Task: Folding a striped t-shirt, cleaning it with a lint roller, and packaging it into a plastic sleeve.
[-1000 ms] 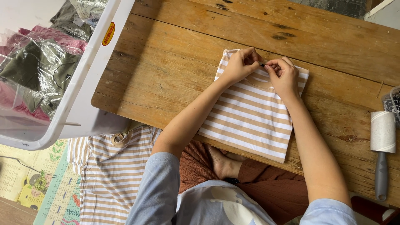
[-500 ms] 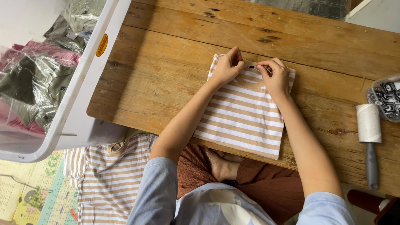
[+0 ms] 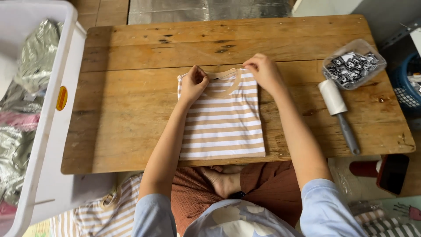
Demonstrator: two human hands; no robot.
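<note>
The hands have parted since a moment ago, when they met at one spot on the collar. Now the left hand [image 3: 193, 83] pinches the folded striped shirt [image 3: 221, 120] at eleven o'clock, fingers curled shut on cloth; the right hand [image 3: 263, 70] presses its one o'clock corner, fingers bent. The shirt lies at the table's [image 3: 131, 109] centre. At two o'clock, a clear tub [image 3: 353, 62] holds black-and-white packets; at nine, a white bin [image 3: 48, 131] holds foil bags.

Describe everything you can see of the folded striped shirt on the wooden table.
The folded tan-and-white striped shirt looks like soft knit fabric with a tan ribbed collar at the far edge. It lies flat as a neat rectangle on the worn wooden table, its near edge at the table's rim. The left hand and right hand press its collar corners.
</note>
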